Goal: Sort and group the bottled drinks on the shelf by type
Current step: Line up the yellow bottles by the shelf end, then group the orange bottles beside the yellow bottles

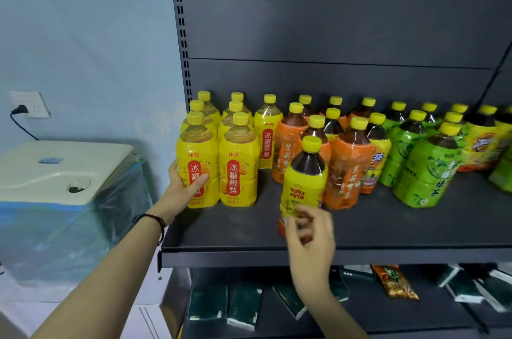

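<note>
Bottled drinks with yellow caps stand on a dark shelf [243, 230]. Yellow pear drinks [238, 172] are grouped at the left, orange jasmine teas [346, 169] in the middle and green teas [426, 172] to the right. My left hand [182, 186] grips the front-left pear bottle [198, 161] from its left side. A dark tea bottle with a yellow label [304, 180] stands slightly tilted, alone in front of the orange ones. My right hand [310, 239], blurred, has its fingers curled around the base of that bottle.
One yellow-labelled tea [378, 155] stands among the orange bottles and more [482, 144] at the far right. A lower shelf holds dark packets [243, 308] and an orange snack bag [393, 280]. A covered white appliance [63, 169] stands left of the rack.
</note>
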